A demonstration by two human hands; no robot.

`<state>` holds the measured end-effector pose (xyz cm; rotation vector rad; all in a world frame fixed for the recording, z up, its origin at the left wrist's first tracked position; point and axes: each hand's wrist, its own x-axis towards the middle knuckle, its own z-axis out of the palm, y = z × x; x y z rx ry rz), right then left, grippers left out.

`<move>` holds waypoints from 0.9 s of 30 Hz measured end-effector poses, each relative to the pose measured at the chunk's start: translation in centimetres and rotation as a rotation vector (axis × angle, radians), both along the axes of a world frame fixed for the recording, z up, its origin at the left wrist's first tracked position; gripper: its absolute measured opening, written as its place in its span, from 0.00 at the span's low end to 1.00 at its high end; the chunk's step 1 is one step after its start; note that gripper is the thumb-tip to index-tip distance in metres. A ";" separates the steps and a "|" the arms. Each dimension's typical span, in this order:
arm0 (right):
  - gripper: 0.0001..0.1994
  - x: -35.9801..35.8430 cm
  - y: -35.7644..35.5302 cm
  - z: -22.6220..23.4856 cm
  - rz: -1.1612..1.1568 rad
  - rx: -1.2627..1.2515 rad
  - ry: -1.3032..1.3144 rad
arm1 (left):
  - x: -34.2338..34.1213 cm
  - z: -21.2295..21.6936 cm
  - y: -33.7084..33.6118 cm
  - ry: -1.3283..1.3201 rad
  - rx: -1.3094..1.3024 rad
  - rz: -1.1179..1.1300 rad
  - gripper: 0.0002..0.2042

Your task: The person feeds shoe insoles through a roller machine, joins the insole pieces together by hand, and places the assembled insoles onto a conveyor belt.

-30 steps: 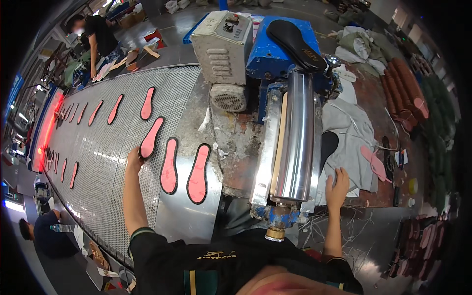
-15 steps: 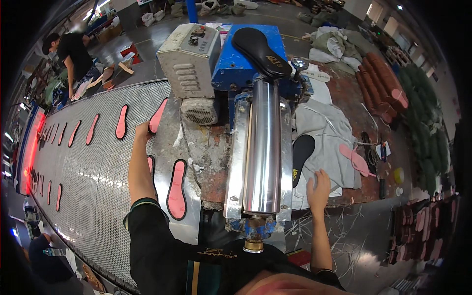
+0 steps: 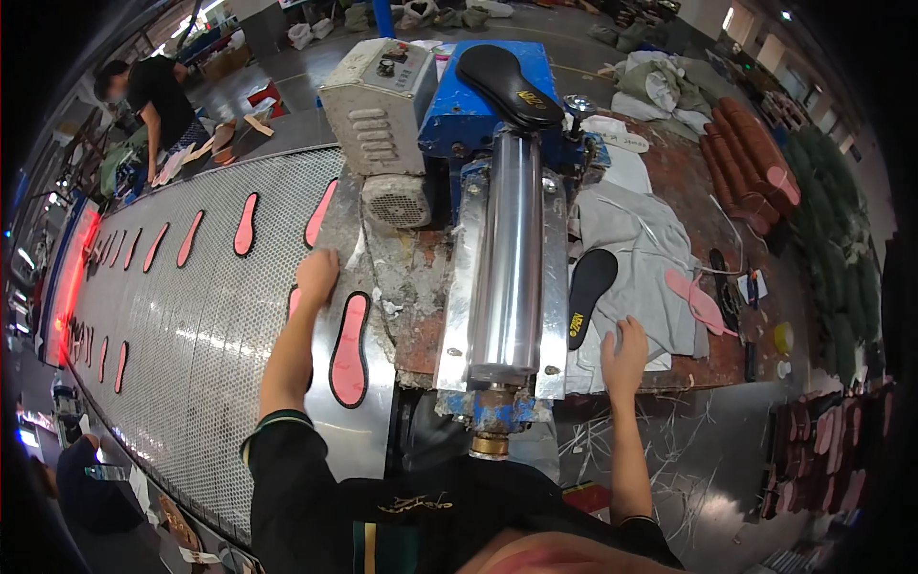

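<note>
- The step in hand looks like feeding insoles through the roller machine (image 3: 502,249) and laying them on the mesh conveyor (image 3: 191,325).
- The left hand (image 3: 316,275) lies flat, fingers spread, holding nothing; a red insole with a black rim (image 3: 349,349) lies just below and to its right, another partly hidden under the forearm.
- The right hand (image 3: 623,349) rests open on the grey cloth (image 3: 641,249) at the worktop (image 3: 688,172) edge, its fingers just short of the black insole (image 3: 588,297) up and to its left.
- Next, I judge, the right hand must reach slightly left and pinch that black insole.
</note>
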<state>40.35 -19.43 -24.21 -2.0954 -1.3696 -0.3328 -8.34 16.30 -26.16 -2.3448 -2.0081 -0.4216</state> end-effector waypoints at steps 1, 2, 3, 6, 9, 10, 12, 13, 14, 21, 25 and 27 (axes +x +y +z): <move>0.16 -0.3 0.1 0.0 0.014 0.007 0.006 | 0.0 -0.4 -0.4 -0.001 0.046 0.048 0.22; 0.16 -0.6 0.2 0.1 0.012 0.001 0.016 | -0.1 -0.8 -0.7 0.018 0.073 0.102 0.22; 0.16 -0.5 0.2 0.2 0.003 -0.006 0.020 | 0.2 -0.9 -0.8 0.032 0.100 0.148 0.22; 0.16 -0.7 -0.2 -0.5 0.001 0.017 0.027 | 0.3 -0.7 -1.1 0.014 0.106 0.110 0.22; 0.15 0.0 -0.7 -1.1 -0.022 0.050 0.023 | 1.5 -0.4 -1.4 -0.004 0.147 0.073 0.21; 0.15 -0.1 -0.9 -1.1 -0.023 0.064 0.020 | 1.2 -0.8 -1.2 0.014 0.150 0.063 0.21; 0.15 0.1 -0.7 -0.9 -0.034 0.078 0.029 | 0.9 -1.4 -0.9 -0.002 0.158 0.048 0.21; 0.14 0.1 -0.5 -0.6 0.002 0.092 0.029 | 0.0 -1.8 -0.8 0.008 0.154 0.059 0.21; 0.15 0.2 -0.3 -0.6 0.009 0.098 0.028 | -0.6 -2.2 -0.5 0.015 0.155 0.064 0.21; 0.15 0.8 -1.1 -0.8 -0.062 0.113 0.045 | 0.8 -2.5 -1.0 0.105 0.181 0.094 0.22; 0.14 0.5 -1.2 -0.9 -0.070 0.137 0.046 | 0.1 -2.5 -0.4 0.082 0.205 0.041 0.20; 0.13 0.3 -1.1 -1.0 -0.090 0.141 0.046 | -0.7 -3.0 -0.3 0.062 0.215 0.014 0.20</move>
